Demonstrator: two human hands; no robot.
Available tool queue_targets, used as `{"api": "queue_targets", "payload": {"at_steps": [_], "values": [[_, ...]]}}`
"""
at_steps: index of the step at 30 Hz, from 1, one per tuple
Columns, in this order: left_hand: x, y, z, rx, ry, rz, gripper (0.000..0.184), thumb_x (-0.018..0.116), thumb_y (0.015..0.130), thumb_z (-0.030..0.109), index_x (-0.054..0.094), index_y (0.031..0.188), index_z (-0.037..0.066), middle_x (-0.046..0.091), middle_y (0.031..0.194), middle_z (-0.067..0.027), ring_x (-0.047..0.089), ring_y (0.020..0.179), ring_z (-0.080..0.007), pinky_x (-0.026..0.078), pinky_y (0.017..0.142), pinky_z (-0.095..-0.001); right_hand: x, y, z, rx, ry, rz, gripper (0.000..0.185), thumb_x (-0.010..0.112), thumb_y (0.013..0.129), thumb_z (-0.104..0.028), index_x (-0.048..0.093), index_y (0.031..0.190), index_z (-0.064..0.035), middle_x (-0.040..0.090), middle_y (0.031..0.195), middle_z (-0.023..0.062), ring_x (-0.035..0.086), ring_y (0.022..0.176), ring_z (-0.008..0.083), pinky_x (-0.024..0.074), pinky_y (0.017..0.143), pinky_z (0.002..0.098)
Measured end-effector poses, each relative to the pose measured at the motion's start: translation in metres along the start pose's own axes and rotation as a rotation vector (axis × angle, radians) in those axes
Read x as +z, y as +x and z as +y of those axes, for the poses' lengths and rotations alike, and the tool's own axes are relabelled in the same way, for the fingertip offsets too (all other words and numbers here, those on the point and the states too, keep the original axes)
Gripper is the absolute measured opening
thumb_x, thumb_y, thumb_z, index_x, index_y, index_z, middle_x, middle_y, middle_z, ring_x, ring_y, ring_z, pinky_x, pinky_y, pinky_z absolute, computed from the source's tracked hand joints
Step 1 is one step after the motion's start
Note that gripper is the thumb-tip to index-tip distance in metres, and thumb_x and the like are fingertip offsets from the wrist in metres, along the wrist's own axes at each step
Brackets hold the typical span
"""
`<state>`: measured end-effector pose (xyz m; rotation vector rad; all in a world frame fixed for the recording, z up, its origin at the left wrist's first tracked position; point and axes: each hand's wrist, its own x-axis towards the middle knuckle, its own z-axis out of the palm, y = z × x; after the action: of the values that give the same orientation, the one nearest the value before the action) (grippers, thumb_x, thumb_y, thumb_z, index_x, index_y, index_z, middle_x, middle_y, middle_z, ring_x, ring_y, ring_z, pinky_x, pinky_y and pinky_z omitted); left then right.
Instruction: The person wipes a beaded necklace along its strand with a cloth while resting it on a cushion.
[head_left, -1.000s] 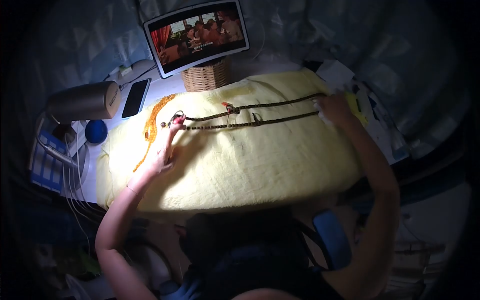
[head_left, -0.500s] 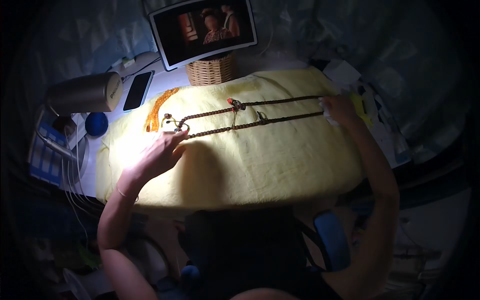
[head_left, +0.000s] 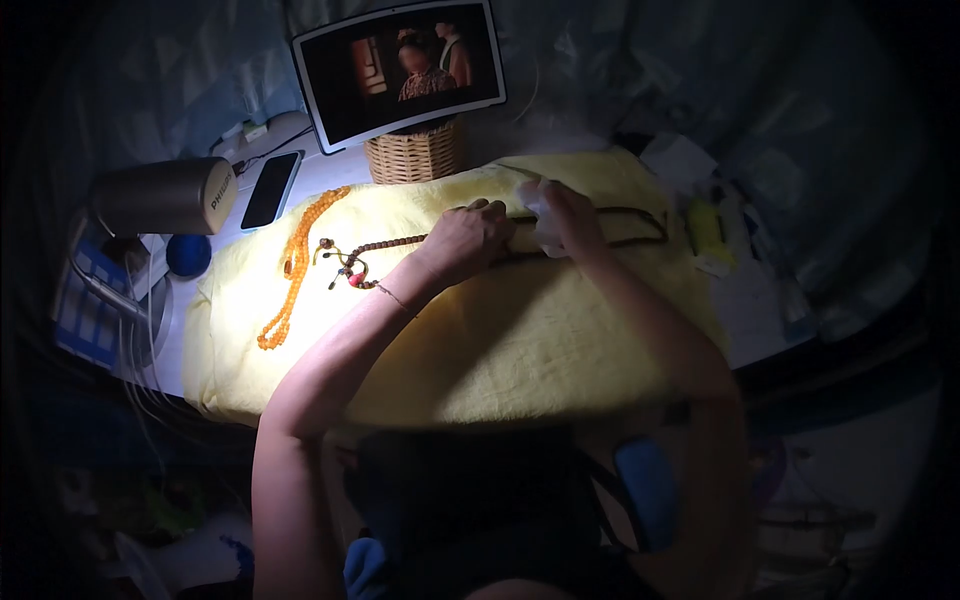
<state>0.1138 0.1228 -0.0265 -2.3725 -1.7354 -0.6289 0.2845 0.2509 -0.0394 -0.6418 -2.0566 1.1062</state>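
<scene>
Curling over the string of brown beads (head_left: pixel 395 243), the left hand (head_left: pixel 465 240) is turned knuckles up; whether beads are pinched by its fingers cannot be told. Just beside it, a white wad (head_left: pixel 546 222) is pinched in the fingers of the right hand (head_left: pixel 577 215). The string of brown beads is laid in a long loop on a soft yellow cloth (head_left: pixel 560 350), which is wrinkled and lit brightest at the left. Orange beads (head_left: pixel 300 245) are laid there too. Past the cloth, a phone (head_left: pixel 271 190) is set on a pale table (head_left: pixel 765 335). A bright screen (head_left: pixel 400 80) is seen above a woven basket (head_left: pixel 412 157). The room around is left dark.
</scene>
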Motion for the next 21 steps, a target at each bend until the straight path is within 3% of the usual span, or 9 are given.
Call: {"api": "queue_targets", "payload": {"at_steps": [4, 9, 12, 14, 15, 17, 21], "values": [[-0.014, -0.009, 0.005, 0.014, -0.099, 0.091, 0.011, 0.066, 0.079, 0.013, 0.059, 0.084, 0.006, 0.059, 0.087, -0.0115, 0.06, 0.086, -0.0314, 0.051, 0.072, -0.0411, 0.009, -0.008, 0.008, -0.101, 0.112, -0.036, 0.04, 0.044, 0.103, -0.032, 0.064, 0.119, -0.0009, 0.068, 0.109, 0.0093, 0.062, 0.098, 0.0167, 0.0452, 0.091, 0.0316], [-0.028, -0.017, 0.031, 0.012, -0.308, 0.07, 0.013, 0.069, 0.076, 0.01, 0.059, 0.083, 0.006, 0.061, 0.085, -0.0106, 0.06, 0.085, -0.0303, 0.05, 0.074, -0.0404, 0.004, -0.005, 0.02, -0.14, 0.048, -0.022, 0.04, 0.042, 0.103, -0.032, 0.064, 0.114, 0.0, 0.068, 0.103, 0.0093, 0.062, 0.096, 0.0161, 0.0463, 0.087, 0.031], [-0.024, -0.032, 0.048, 0.023, -0.349, -0.029, 0.012, 0.067, 0.077, 0.01, 0.061, 0.086, 0.007, 0.063, 0.088, -0.0094, 0.061, 0.087, -0.0289, 0.051, 0.078, -0.0396, 0.005, -0.005, 0.023, 0.0, 0.06, -0.005, 0.036, 0.049, 0.099, -0.032, 0.064, 0.105, 0.0, 0.067, 0.093, 0.0187, 0.064, 0.091, 0.0319, 0.0488, 0.081, 0.0385], [-0.025, -0.04, 0.052, 0.202, -0.335, -0.029, 0.013, 0.068, 0.077, 0.01, 0.063, 0.089, 0.007, 0.064, 0.091, -0.0089, 0.062, 0.088, -0.0289, 0.051, 0.08, -0.0398, 0.009, -0.004, 0.038, -0.205, -0.129, 0.042, 0.041, 0.05, 0.097, -0.039, 0.064, 0.105, -0.0005, 0.066, 0.09, 0.0192, 0.064, 0.086, 0.032, 0.0495, 0.077, 0.0387], [-0.029, -0.043, 0.055, 0.137, -0.405, -0.073, 0.014, 0.066, 0.08, 0.01, 0.065, 0.094, 0.008, 0.065, 0.095, -0.0091, 0.062, 0.091, -0.0289, 0.052, 0.081, -0.0398, 0.009, -0.004, 0.045, -0.203, -0.13, 0.038, 0.043, 0.05, 0.097, -0.04, 0.064, 0.105, -0.0006, 0.066, 0.091, 0.0194, 0.064, 0.086, 0.0321, 0.0497, 0.076, 0.0388], [-0.038, -0.044, 0.049, 0.13, -0.375, -0.065, 0.016, 0.066, 0.08, 0.008, 0.066, 0.096, 0.009, 0.065, 0.096, -0.0093, 0.063, 0.092, -0.0291, 0.052, 0.082, -0.0401, 0.003, -0.005, 0.021, 0.046, 0.133, -0.045, 0.047, 0.05, 0.097, -0.044, 0.064, 0.108, -0.0013, 0.066, 0.095, 0.0174, 0.064, 0.085, 0.0282, 0.0506, 0.077, 0.0383], [-0.048, -0.039, 0.005, 0.067, -0.064, -0.058, 0.021, 0.066, 0.079, 0.004, 0.068, 0.099, 0.01, 0.065, 0.104, -0.0075, 0.063, 0.097, -0.0277, 0.053, 0.082, -0.0385, 0.006, -0.007, 0.013, 0.024, 0.204, -0.025, 0.049, 0.048, 0.098, -0.045, 0.064, 0.11, -0.0012, 0.066, 0.096, 0.0125, 0.062, 0.085, 0.0202, 0.05, 0.076, 0.0355]]}}
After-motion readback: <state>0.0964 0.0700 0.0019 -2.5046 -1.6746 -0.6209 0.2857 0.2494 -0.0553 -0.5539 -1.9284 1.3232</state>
